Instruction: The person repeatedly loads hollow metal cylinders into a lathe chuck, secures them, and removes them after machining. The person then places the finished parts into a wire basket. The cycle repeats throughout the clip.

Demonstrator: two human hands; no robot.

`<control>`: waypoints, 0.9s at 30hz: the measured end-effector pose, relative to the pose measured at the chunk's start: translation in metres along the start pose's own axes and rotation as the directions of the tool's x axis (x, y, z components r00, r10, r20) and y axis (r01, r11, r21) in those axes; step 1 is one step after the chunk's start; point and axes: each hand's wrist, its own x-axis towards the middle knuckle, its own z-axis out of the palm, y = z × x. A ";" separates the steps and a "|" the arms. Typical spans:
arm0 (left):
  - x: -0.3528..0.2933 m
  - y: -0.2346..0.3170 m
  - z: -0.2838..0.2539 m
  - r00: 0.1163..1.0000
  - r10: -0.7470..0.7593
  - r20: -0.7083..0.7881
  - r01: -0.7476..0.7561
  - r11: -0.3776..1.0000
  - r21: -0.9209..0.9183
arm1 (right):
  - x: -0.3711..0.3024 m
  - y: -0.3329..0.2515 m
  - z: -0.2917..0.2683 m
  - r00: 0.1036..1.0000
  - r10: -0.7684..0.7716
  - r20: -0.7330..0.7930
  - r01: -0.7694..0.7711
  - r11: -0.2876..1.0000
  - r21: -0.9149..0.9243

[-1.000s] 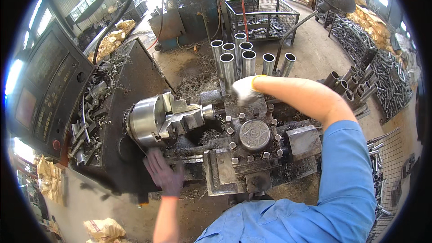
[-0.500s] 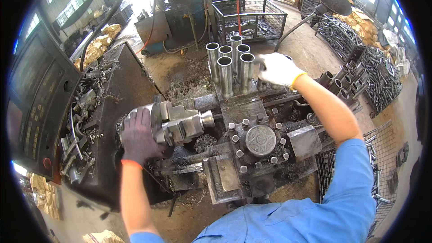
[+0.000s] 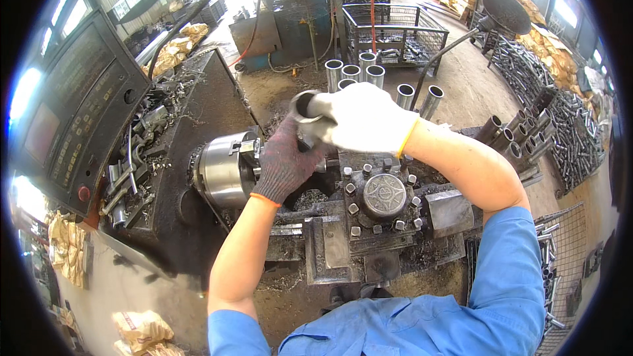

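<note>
In my right hand (image 3: 369, 118), gloved in white, is a short metal tube (image 3: 305, 107), its open end pointing up and to the left. My left hand (image 3: 289, 163), in a dark glove, closes on the tube from below, its fingers partly hidden behind it. Both hands meet over the lathe, just right of the round steel chuck (image 3: 227, 168). The left hand and wrist cover most of the chuck's jaws. Under my right forearm lies the square tool post (image 3: 384, 196), ringed with bolts. Several upright metal tubes (image 3: 374, 76) stand beyond my right hand.
A control panel (image 3: 66, 118) rises at the left, beside a metal cover (image 3: 198, 112) littered with scrap and tools. More tubes (image 3: 511, 135) lean at the right. A lamp (image 3: 504, 13) on a bent arm, a wire bin (image 3: 395, 33) and heaped parts (image 3: 560, 118) are farther back.
My right hand has come left from the standing tubes and now has a tube in it. My left hand has left the chuck, moving up and right to the tube.
</note>
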 end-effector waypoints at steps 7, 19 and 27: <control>-0.088 -0.055 -0.017 0.942 -0.271 -0.200 0.108 0.806 -0.582 | 0.035 0.038 0.049 0.894 0.115 0.432 -0.168 0.982 0.086; -0.196 -0.018 0.043 0.938 -0.320 0.135 0.334 0.726 -0.601 | 0.055 0.086 0.196 0.626 -0.083 0.776 -0.479 0.744 0.466; -0.119 -0.042 0.010 0.895 -0.187 -0.406 0.152 0.981 -0.118 | 0.060 0.094 0.202 0.532 -0.072 0.844 -0.528 0.751 0.397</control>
